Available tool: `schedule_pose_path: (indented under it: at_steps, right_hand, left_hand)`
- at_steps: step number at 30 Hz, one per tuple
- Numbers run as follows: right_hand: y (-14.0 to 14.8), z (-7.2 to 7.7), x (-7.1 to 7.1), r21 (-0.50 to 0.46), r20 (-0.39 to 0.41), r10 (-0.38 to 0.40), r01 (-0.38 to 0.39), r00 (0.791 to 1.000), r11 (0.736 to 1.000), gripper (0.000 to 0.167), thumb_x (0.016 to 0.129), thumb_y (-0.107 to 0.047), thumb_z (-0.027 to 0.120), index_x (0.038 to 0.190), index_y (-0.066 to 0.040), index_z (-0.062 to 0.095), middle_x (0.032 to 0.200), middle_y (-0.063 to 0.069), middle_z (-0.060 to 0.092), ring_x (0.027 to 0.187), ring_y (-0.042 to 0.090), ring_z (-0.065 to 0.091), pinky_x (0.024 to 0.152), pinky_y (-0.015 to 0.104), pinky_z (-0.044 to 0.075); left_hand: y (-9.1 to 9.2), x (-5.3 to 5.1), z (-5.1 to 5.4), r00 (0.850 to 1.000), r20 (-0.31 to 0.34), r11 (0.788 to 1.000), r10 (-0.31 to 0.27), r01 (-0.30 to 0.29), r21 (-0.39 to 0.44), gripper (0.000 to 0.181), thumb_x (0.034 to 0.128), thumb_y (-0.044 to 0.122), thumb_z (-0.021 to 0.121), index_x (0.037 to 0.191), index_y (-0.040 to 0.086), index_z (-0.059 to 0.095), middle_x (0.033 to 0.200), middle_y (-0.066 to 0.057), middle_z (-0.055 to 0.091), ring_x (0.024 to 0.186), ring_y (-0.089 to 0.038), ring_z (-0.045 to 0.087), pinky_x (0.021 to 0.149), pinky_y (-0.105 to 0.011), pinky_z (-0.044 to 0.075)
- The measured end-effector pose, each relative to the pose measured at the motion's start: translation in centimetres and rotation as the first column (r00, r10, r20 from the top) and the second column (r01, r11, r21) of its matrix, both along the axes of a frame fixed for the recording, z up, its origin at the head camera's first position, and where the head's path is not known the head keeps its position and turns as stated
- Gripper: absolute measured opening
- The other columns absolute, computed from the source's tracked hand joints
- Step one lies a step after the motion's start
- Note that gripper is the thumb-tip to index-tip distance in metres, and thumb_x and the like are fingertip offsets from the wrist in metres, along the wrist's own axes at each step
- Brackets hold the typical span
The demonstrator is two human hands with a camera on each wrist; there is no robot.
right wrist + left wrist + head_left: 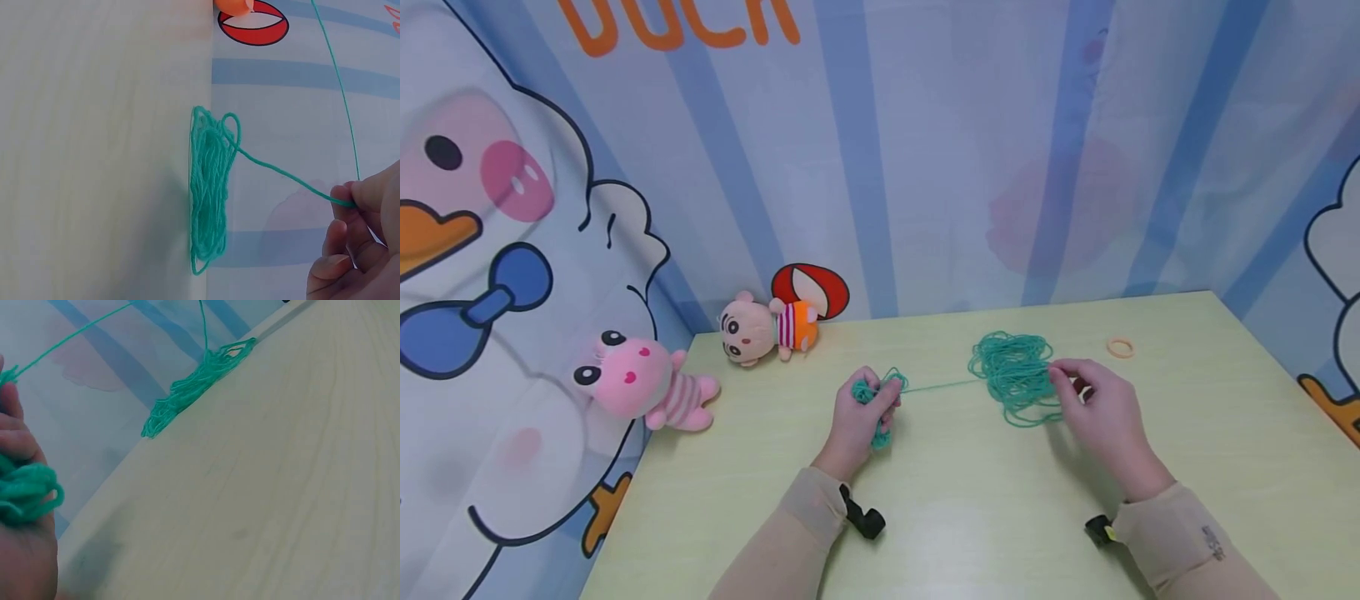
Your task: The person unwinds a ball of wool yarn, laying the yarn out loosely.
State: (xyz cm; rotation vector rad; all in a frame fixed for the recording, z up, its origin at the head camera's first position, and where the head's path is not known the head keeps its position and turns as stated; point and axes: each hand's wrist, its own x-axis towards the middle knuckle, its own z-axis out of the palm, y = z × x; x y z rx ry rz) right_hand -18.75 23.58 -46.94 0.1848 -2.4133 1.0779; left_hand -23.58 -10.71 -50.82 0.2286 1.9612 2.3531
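A loose pile of green yarn lies on the table in the head view. My left hand grips a smaller bundle of the same yarn, with loops sticking out past the fingers. To the pile's right, my right hand pinches one strand between thumb and forefinger, held above the table. In the right wrist view, that strand runs from the pile up to the fingertips. From there a taut length stretches across to the left hand.
A pink plush toy lies at the table's left edge. Behind it, another plush in orange shorts lies near the back. An orange ring sits beyond the right hand. A printed curtain hangs along the table's back edge.
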Motion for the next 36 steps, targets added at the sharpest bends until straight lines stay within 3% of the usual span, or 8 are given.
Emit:
schedule_pose_path:
  at_steps: [5,8,11,17,21,25,32,36]
  right_hand:
    - [0.4,0.2,0.0,-0.007,0.044,-0.054,0.055,0.998,0.998,0.021,0.108,-0.018,0.069,0.120,-0.005,0.080,0.101,0.011,0.080,0.081,0.001,0.056,0.067,0.015,0.045]
    - [0.9,0.1,-0.1,0.004,0.082,-0.095,0.095,0.992,0.995,0.023,0.109,-0.021,0.067,0.121,-0.005,0.079,0.102,0.011,0.080,0.082,0.007,0.058,0.067,0.017,0.046]
    - [1.6,0.0,-0.1,0.008,0.140,-0.130,0.130,0.982,0.992,0.027,0.110,-0.024,0.064,0.122,-0.005,0.078,0.105,0.015,0.079,0.084,0.015,0.061,0.066,0.022,0.047]
    - [3.6,-0.5,-0.3,0.061,0.284,-0.190,0.180,0.940,0.982,0.035,0.111,-0.030,0.057,0.124,-0.004,0.075,0.116,0.020,0.078,0.090,0.027,0.067,0.068,0.028,0.047]
    - [4.3,-0.9,-0.5,0.129,0.394,-0.171,0.130,0.903,0.983,0.039,0.111,-0.031,0.054,0.128,-0.001,0.074,0.125,0.025,0.076,0.098,0.037,0.071,0.075,0.041,0.054]
    - [4.4,-1.1,-0.6,0.174,0.478,-0.124,0.045,0.870,0.984,0.040,0.111,-0.031,0.055,0.130,0.000,0.074,0.130,0.027,0.075,0.113,0.046,0.070,0.090,0.059,0.056]
    - [3.8,-1.6,-0.9,0.181,0.510,-0.072,-0.025,0.857,0.983,0.034,0.109,-0.028,0.063,0.124,-0.002,0.078,0.126,0.025,0.077,0.115,0.046,0.070,0.096,0.062,0.056]
    - [2.9,-1.7,-1.1,0.196,0.489,-0.058,-0.045,0.870,0.980,0.033,0.108,-0.027,0.064,0.124,-0.001,0.077,0.125,0.027,0.075,0.114,0.047,0.070,0.095,0.063,0.056]
  left_hand:
    - [-0.2,0.0,0.0,1.000,0.010,0.999,-0.004,0.005,-0.036,0.023,0.1044,0.019,0.075,0.122,0.020,0.060,0.093,0.002,0.061,0.061,-0.014,0.050,0.057,-0.022,0.046]
    - [-0.1,0.0,0.2,1.000,-0.014,1.000,-0.016,0.016,0.026,0.030,0.1073,0.012,0.066,0.137,0.009,0.060,0.093,0.001,0.057,0.064,-0.014,0.047,0.059,-0.021,0.045]
    - [0.1,0.1,0.4,0.999,-0.035,0.994,0.000,0.003,0.106,0.025,0.1086,0.006,0.058,0.133,0.000,0.060,0.083,0.001,0.049,0.064,-0.013,0.042,0.057,-0.020,0.042]
    - [0.3,0.1,0.5,0.998,-0.015,0.986,0.065,-0.062,0.151,0.014,0.1079,0.004,0.060,0.119,0.012,0.061,0.082,0.001,0.050,0.065,-0.013,0.043,0.057,-0.020,0.042]
    - [0.1,0.1,0.5,0.998,-0.011,0.982,0.069,-0.066,0.177,0.014,0.1101,0.006,0.055,0.117,0.018,0.055,0.094,-0.003,0.058,0.067,-0.014,0.048,0.057,-0.021,0.045]
    - [0.0,-0.1,0.3,0.999,-0.025,0.978,0.036,-0.030,0.206,0.012,0.1127,0.011,0.048,0.118,0.022,0.048,0.105,-0.004,0.069,0.064,-0.014,0.051,0.056,-0.022,0.047]
    - [0.0,0.1,0.4,1.000,-0.009,0.986,-0.023,0.024,0.168,0.037,0.1104,0.007,0.052,0.143,0.024,0.056,0.104,-0.001,0.070,0.062,-0.012,0.045,0.055,-0.020,0.041]
    - [0.0,0.3,0.5,0.999,-0.012,0.990,-0.048,0.049,0.134,0.035,0.1063,0.005,0.057,0.140,0.014,0.062,0.105,-0.006,0.063,0.064,-0.014,0.043,0.056,-0.020,0.041]
